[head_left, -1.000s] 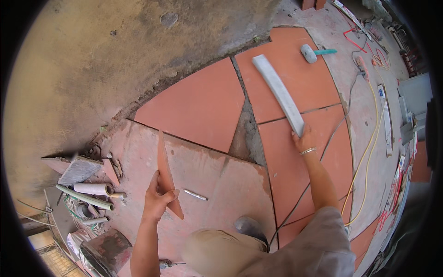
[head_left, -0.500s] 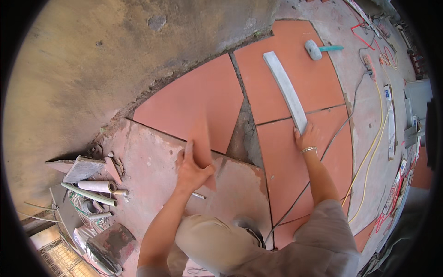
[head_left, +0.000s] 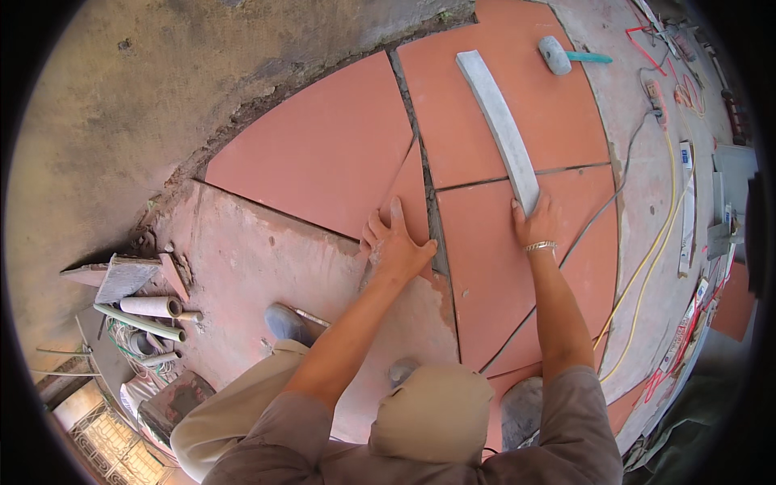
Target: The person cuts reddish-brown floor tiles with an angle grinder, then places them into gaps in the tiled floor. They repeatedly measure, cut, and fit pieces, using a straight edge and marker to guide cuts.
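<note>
A narrow wedge of reddish tile [head_left: 413, 194] lies along the cut corner of a large tile [head_left: 311, 141], beside the gap at its right. My left hand [head_left: 396, 252] grips the wide near end of this wedge, thumb at the right and fingers at the left. Part of that end is hidden under the palm. My right hand [head_left: 540, 225] is closed around the near end of a long grey straightedge bar [head_left: 499, 121]. The bar lies over two laid tiles, crossing the joint between them.
A mallet [head_left: 554, 56] with a teal handle rests on the far tile. A dark cable [head_left: 596, 220] and yellow cords [head_left: 659, 250] run along the right. Tile scraps [head_left: 129, 279], pipes [head_left: 151, 306] and a grey-red block [head_left: 178, 404] lie at left, below a rough wall [head_left: 145, 89].
My left hand has brought the tile wedge from a raised, tilted position rightward and down against the large tile's cut edge. My right hand stays on the straightedge bar. The view has shifted.
</note>
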The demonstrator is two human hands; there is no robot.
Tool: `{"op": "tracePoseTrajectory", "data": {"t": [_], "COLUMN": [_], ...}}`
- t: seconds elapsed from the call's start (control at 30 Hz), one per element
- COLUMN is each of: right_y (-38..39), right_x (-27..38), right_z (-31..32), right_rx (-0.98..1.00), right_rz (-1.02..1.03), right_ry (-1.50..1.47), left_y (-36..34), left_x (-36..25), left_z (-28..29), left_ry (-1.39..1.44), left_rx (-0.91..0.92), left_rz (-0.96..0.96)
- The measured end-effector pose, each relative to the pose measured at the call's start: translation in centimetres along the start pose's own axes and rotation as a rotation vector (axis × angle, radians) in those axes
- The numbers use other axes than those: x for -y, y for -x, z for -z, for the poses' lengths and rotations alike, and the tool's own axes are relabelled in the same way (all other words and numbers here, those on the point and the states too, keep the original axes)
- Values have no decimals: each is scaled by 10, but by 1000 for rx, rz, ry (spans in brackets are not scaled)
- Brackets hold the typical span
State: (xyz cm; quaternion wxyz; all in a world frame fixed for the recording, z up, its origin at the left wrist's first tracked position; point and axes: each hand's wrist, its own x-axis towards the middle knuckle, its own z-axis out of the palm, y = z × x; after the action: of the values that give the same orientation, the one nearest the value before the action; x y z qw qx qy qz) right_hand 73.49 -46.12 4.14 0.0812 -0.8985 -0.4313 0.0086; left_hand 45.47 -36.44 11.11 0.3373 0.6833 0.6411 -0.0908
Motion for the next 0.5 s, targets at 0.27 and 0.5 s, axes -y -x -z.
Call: {"op": "tracePoseTrajectory", "data": {"t": [0.27, 0.5], "right_y": [-2, 0], "right_x": [-1, -2], "right_z": [-1, -5], "right_rx": [-50, -30], "right_rz": [27, 14], "right_ry": [-28, -43], "left_y": [-6, -3], "left_x": [-17, -21], "left_z": [-16, -25], "left_ry": [14, -8], "left_rx": [-50, -92], "left_rz": [55, 66]}}
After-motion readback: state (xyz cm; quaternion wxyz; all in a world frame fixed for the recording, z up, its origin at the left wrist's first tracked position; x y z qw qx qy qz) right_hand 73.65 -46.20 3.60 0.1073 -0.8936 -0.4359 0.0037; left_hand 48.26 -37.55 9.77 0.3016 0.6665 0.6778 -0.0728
